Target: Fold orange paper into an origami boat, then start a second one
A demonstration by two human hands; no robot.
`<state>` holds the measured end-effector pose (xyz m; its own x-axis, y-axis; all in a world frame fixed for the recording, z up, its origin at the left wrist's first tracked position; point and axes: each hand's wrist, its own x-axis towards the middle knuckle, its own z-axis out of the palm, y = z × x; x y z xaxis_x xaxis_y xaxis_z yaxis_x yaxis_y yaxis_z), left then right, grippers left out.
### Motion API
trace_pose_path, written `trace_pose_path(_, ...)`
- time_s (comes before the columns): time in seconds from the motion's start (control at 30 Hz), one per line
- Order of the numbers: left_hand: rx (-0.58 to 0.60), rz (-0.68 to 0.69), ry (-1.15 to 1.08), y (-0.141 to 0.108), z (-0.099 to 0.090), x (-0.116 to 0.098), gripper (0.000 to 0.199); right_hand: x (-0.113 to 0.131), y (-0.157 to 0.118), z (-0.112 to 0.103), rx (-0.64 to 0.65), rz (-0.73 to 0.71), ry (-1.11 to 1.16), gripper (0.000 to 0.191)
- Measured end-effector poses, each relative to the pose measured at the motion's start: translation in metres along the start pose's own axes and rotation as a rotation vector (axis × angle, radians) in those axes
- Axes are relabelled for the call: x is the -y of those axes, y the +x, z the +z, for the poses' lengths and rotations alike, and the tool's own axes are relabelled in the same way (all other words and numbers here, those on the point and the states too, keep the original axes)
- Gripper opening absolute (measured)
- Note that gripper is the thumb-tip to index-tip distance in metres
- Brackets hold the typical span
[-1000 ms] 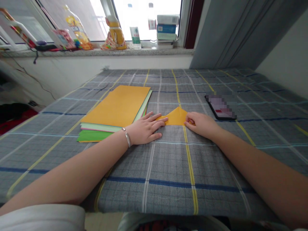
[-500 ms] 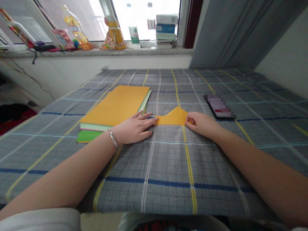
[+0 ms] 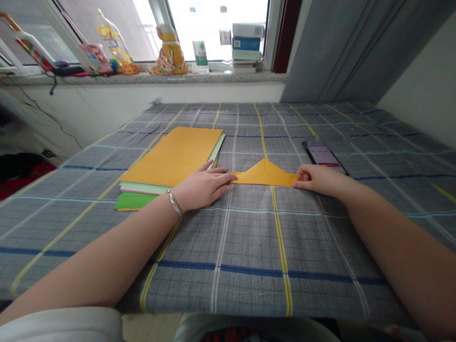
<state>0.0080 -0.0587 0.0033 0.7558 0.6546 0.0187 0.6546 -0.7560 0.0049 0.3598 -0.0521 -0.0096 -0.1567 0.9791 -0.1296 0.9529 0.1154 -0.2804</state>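
Note:
A folded piece of yellow-orange paper (image 3: 265,174) lies on the checked cloth, a long low strip with a peaked triangle in its middle. My left hand (image 3: 205,184), fingers stretched out flat, touches the strip's left end with its fingertips. At the other end, my right hand (image 3: 315,178) is closed, with thumb and fingers pinching the paper's right tip. Under and beside my left hand is the near right corner of a stack of coloured paper (image 3: 174,154), orange on top with white, pink and green sheets showing at the edges.
A phone (image 3: 326,156) lies beyond my right hand, partly covered by it. The grey checked tablecloth (image 3: 249,237) spreads to the near edge. Bottles, including an orange drink bottle (image 3: 116,42), and stacked boxes (image 3: 246,43) stand on the windowsill. A grey curtain (image 3: 331,52) hangs at right.
My right hand has moved right along the strip to its end, uncovering more of the paper and now overlapping the phone. My left hand stays at the left end with its fingers closer together.

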Motion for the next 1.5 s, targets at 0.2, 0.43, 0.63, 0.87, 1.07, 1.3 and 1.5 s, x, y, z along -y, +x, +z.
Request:
trace_pose_path(0.2, -0.001, 0.033, 0.052, 0.005, -0.001, -0.001, 0.038, -0.005, -0.003, -0.006, 0.170, 0.125, 0.131, 0.012)
trace_pose_path(0.43, -0.102, -0.117, 0.060, 0.030, 0.001, -0.017, 0.031, -0.002, -0.007, -0.010, 0.188, 0.084, 0.088, 0.006)
trace_pose_path(0.63, -0.188, -0.215, 0.145, 0.053, 0.017, -0.035, 0.042, -0.003, 0.001, -0.004, -0.008, 0.140, 0.011, 0.034)
trace_pose_path(0.87, -0.263, -0.280, 0.050, 0.068, 0.030, -0.039, 0.050, -0.009, 0.006, 0.009, -0.224, -0.100, -0.030, 0.055)
trace_pose_path(1.07, -0.322, -0.332, -0.196, 0.069, 0.031, -0.030, 0.046, -0.013, 0.012, 0.010, -0.130, -0.087, 0.203, 0.035)
trace_pose_path(1.3, -0.507, -0.261, -0.377, 0.068, 0.030, -0.025, 0.023, 0.000, 0.002, 0.004, -0.450, -0.195, 0.106, 0.009)
trace_pose_path(1.5, -0.472, -0.082, -0.346, 0.066, 0.032, -0.022, 0.013, 0.006, 0.005, 0.009, -0.696, -0.324, -0.001, 0.011)
